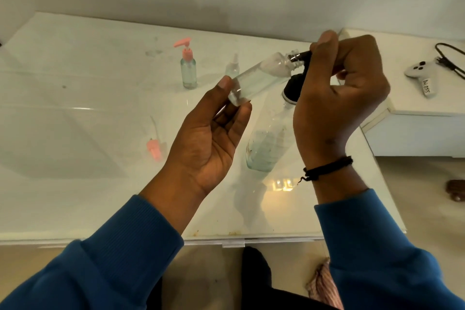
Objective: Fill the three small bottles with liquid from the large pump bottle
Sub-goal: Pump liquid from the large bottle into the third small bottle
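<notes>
Left hand pinching base of tilted small clear bottle, thumb and fingertips only; right hand curled over black pump nozzle at bottle's threaded mouth, above large pump bottle on table; better: nozzle kept inside mouth; slow presses; firmer base grip

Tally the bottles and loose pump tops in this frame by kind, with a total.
Large pump bottle: 1
Small bottles: 3, the held bottle, pink-pump bottle, clear bottle
Loose pink pump top: 1
Total: 5
</notes>
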A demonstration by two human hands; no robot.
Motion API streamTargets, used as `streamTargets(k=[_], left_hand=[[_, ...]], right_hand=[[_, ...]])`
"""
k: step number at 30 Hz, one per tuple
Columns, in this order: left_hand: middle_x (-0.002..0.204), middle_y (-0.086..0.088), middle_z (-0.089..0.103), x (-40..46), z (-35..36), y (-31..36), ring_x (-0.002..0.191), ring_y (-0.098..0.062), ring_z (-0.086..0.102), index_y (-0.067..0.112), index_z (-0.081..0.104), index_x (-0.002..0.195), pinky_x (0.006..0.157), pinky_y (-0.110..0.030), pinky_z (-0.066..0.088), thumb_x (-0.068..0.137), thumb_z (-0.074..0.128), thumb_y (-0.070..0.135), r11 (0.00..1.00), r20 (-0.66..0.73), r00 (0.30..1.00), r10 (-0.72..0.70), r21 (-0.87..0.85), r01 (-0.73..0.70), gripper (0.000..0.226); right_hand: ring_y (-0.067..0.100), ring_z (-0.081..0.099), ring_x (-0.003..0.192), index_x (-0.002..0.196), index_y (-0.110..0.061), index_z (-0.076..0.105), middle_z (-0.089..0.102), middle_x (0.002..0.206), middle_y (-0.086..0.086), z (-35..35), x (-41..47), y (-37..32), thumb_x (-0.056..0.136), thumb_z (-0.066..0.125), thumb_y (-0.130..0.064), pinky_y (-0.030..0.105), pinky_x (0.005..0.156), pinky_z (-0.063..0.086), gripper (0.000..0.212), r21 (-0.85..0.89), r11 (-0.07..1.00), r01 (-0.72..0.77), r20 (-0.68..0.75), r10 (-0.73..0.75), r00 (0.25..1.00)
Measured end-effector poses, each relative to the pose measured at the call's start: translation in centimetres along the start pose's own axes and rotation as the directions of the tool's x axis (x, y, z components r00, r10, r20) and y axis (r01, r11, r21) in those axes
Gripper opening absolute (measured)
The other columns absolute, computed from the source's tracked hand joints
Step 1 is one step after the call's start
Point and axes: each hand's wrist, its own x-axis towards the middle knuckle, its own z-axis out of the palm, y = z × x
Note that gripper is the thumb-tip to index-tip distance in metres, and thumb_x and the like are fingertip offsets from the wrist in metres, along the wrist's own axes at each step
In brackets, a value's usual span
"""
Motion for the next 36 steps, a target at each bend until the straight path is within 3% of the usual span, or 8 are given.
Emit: streamTargets(k=[6, 16, 20, 25, 30, 36], left_hand=[[0.105, -0.01, 0.073, -0.1, 0.0, 0.1, 0.083, -0.016, 0.072, 0.008, 0.072, 0.104, 0.066, -0.023, 0.06, 0.076, 0.073, 0.018, 1.0, 0.004, 1.0, 0.0, -0.006, 0.0, 0.03], [0.115, -0.011, 0.069, -0.1, -0.1, 0.0, 0.087, -0.016, 0.071, 0.007, 0.07, 0.112, 0.069, -0.024, 0.06, 0.076, 0.075, 0.018, 1.0, 0.003, 1.0, -0.008, -0.018, 0.008, 0.038], [0.121, -0.015, 0.069, 0.0, -0.1, 0.0, 0.09, -0.017, 0.07, 0.005, 0.07, 0.116, 0.072, -0.024, 0.061, 0.075, 0.075, 0.019, 1.0, 0.0, 1.0, -0.006, -0.012, 0.006, 0.043], [0.119, -0.014, 0.069, 0.0, -0.2, 0.1, 0.089, -0.016, 0.071, 0.006, 0.068, 0.119, 0.069, -0.024, 0.061, 0.074, 0.076, 0.018, 1.0, 0.0, 1.0, -0.002, -0.027, 0.002, 0.047], [0.129, -0.015, 0.066, 0.0, -0.1, 0.0, 0.091, -0.017, 0.07, 0.006, 0.069, 0.117, 0.071, -0.024, 0.061, 0.074, 0.075, 0.019, 1.0, 0.005, 1.0, -0.005, -0.012, 0.005, 0.045], [0.113, -0.012, 0.07, 0.1, -0.3, 0.1, 0.086, -0.016, 0.071, 0.007, 0.071, 0.11, 0.071, -0.024, 0.061, 0.075, 0.075, 0.018, 1.0, 0.016, 1.0, -0.01, -0.019, 0.01, 0.036]], right_hand=[[0.023, 0.044, 0.064, 0.07, -0.011, 0.055, 0.048, 0.069, 0.001, -0.1, -1.1, -0.1, 0.098, 0.061, -0.005, 0.025, 0.062, 0.035, 0.029, 0.019, 0.999, -0.035, 0.0, 0.035, 0.999], [0.018, 0.044, 0.065, 0.07, -0.005, 0.059, 0.05, 0.07, 0.0, -0.3, -1.2, -0.1, 0.098, 0.061, -0.005, 0.023, 0.062, 0.036, 0.028, 0.02, 0.999, -0.026, 0.006, 0.026, 1.0], [0.026, 0.047, 0.061, 0.068, -0.007, 0.056, 0.05, 0.069, -0.002, 0.0, -0.4, -0.5, 0.098, 0.061, -0.01, 0.031, 0.059, 0.037, 0.03, -0.024, 1.0, -0.017, -0.015, 0.017, 1.0], [0.022, 0.046, 0.065, 0.072, -0.005, 0.059, 0.052, 0.073, -0.002, -0.3, -1.6, -0.2, 0.098, 0.061, -0.006, 0.041, 0.059, 0.041, 0.027, -0.028, 1.0, -0.012, -0.003, 0.012, 1.0], [0.027, 0.049, 0.061, 0.069, -0.003, 0.058, 0.052, 0.07, -0.002, 0.0, -0.4, -0.4, 0.098, 0.061, -0.011, 0.03, 0.059, 0.037, 0.03, -0.056, 0.998, -0.015, -0.036, 0.013, 0.999], [0.025, 0.049, 0.064, 0.074, -0.002, 0.062, 0.052, 0.074, -0.002, -0.1, -1.6, -0.5, 0.099, 0.06, -0.009, 0.037, 0.057, 0.042, 0.026, -0.017, 0.999, -0.036, -0.011, 0.036, 0.999]])
